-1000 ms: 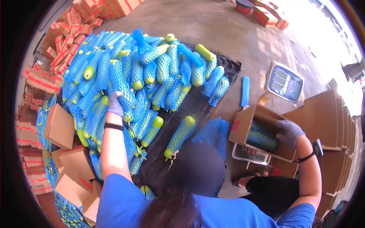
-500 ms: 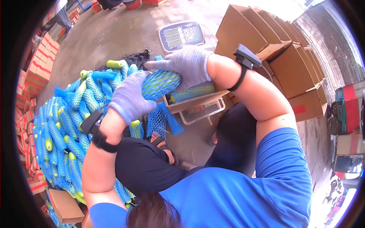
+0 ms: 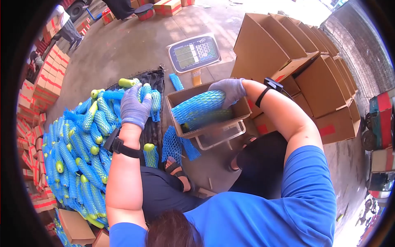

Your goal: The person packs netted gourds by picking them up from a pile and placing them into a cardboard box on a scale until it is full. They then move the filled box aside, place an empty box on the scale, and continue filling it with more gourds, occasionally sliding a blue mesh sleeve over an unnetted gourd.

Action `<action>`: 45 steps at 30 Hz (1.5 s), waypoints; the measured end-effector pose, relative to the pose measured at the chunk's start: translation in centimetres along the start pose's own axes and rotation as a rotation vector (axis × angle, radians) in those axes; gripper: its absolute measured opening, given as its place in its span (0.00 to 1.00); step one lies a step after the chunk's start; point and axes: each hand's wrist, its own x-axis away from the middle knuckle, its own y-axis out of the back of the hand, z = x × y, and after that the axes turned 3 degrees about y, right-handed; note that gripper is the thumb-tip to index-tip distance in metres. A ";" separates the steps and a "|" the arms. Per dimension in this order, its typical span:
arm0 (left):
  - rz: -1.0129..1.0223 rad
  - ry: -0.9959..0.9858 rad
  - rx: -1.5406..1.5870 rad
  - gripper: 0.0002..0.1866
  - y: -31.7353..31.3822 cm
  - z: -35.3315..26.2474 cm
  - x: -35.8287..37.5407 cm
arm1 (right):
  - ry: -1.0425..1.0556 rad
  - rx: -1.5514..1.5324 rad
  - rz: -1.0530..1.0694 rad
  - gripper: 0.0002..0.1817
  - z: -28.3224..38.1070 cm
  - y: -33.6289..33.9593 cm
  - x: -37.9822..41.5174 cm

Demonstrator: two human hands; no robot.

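My right hand (image 3: 231,89), in a grey-purple knit glove, is closed round the right end of a long green gourd in a blue foam net (image 3: 199,105). That gourd lies tilted inside an open cardboard box (image 3: 242,108), above another netted gourd, partly blurred, lower in the box. My left hand (image 3: 135,108), gloved alike, rests on the upper edge of a big pile of netted gourds (image 3: 78,152). Its fingers are stretched apart over them, and nothing shows lifted in it. The box stands on a scale platform (image 3: 222,136) behind which the scale display (image 3: 194,53) rises.
Folded-open cardboard boxes (image 3: 275,45) are stacked at the right. Loose blue nets (image 3: 172,144) and a single netted gourd (image 3: 150,155) lie by my feet. Taped boxes (image 3: 51,72) line the left, where another person (image 3: 66,24) stands farther back.
My right hand has lowered the netted gourd into the box. My left hand has let go of it and moved left onto the pile.
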 end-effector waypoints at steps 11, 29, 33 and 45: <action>0.237 -0.009 -0.063 0.29 -3.3 -1.1 -0.9 | -0.140 0.646 -0.136 0.29 2.3 -1.1 -1.5; 0.609 0.179 0.030 0.23 -3.4 -1.3 0.1 | -0.222 0.335 -0.799 0.14 2.1 5.9 7.2; 0.694 0.257 0.007 0.26 -3.4 -1.7 -0.1 | -0.288 0.319 -0.740 0.14 0.6 5.7 7.7; 1.126 0.123 -0.451 0.42 -7.4 -3.6 2.3 | -0.800 0.093 -0.111 0.44 -2.1 0.2 5.2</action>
